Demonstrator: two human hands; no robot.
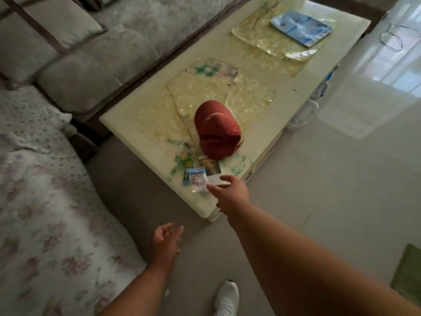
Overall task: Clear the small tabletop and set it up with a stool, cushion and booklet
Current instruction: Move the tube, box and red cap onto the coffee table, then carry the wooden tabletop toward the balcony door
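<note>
Card [216,176] partly under right hand [230,192]; packet [197,180] print too blurred.

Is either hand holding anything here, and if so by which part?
Nothing is clearly held. The right hand reaches, open, to the card and small packet at the table's near corner. The left hand is empty.

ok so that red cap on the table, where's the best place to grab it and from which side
Probably by the brim. The red cap lies with its rounded crown toward the far end and its flat brim pointing at the near table edge. Coming in from the near side, where the right hand already is, a pinch on the brim seems firmer than squeezing the soft crown.
</note>
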